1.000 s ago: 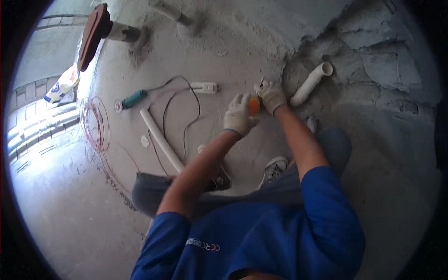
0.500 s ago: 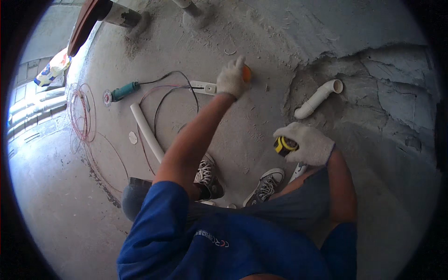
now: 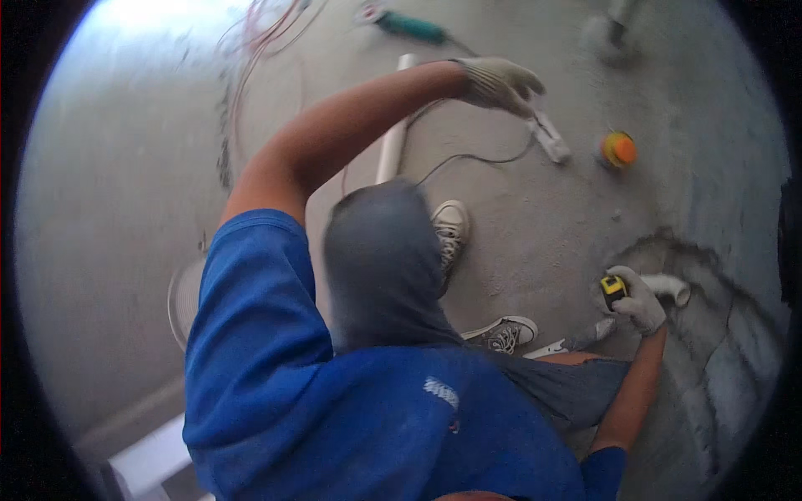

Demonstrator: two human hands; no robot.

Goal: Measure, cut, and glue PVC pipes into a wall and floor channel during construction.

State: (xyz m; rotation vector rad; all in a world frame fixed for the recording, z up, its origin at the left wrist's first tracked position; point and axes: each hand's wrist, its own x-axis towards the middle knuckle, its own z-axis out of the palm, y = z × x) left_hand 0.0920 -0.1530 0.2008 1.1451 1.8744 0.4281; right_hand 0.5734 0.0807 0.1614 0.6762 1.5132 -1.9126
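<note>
Looks like a reaching step to me; left hand (image 3: 501, 83) stretched way out, fingers loosely parted by the white power strip (image 3: 551, 140) on the floor (image 3: 526, 242), can't tell if touching; grabbing it would need those fingers curled around; right hand (image 3: 642, 305) sits low beside the white pipe elbow (image 3: 670, 289), fingers wrapped round the yellow-black tape measure (image 3: 613, 289).

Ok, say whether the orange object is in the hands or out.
Out: the orange object sits on the floor, apart from the left hand and the right hand, which holds a tape measure.
</note>
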